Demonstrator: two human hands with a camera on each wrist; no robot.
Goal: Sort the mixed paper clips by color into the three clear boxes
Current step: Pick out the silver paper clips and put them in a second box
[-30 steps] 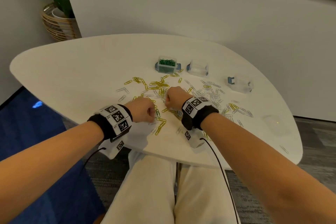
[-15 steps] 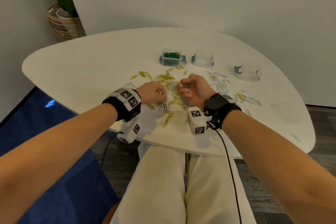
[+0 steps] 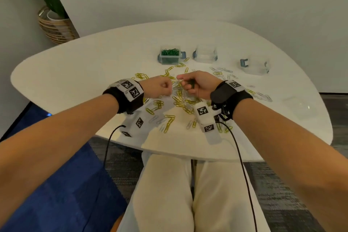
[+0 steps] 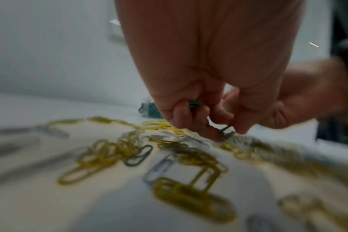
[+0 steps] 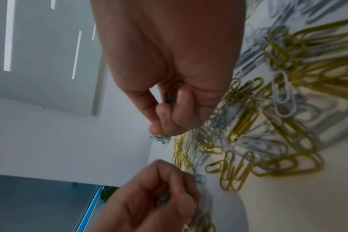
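Observation:
Yellow clips (image 3: 179,102) and white clips (image 3: 222,73) lie mixed in a pile on the white table (image 3: 75,73). My left hand (image 3: 162,86) is curled in a fist over the pile. In the left wrist view it holds green clips (image 4: 195,105) in its palm and pinches another green clip (image 4: 225,131) at its fingertips. My right hand (image 3: 190,84), turned palm up close beside it, grips dark green clips (image 3: 192,83) in curled fingers (image 5: 169,119). At the back stand the box of green clips (image 3: 169,56), an empty middle box (image 3: 205,54) and a right box (image 3: 254,66).
A clear lid (image 3: 299,107) lies near the table's right edge. More white clips (image 3: 263,97) trail toward it. A woven plant basket (image 3: 54,26) stands on the floor at the back left. The table's front edge (image 3: 169,151) is over my lap.
My right hand has rolled from knuckles-up to palm-up with green clips in it. Both hands have moved forward to the middle of the pile and stay close together.

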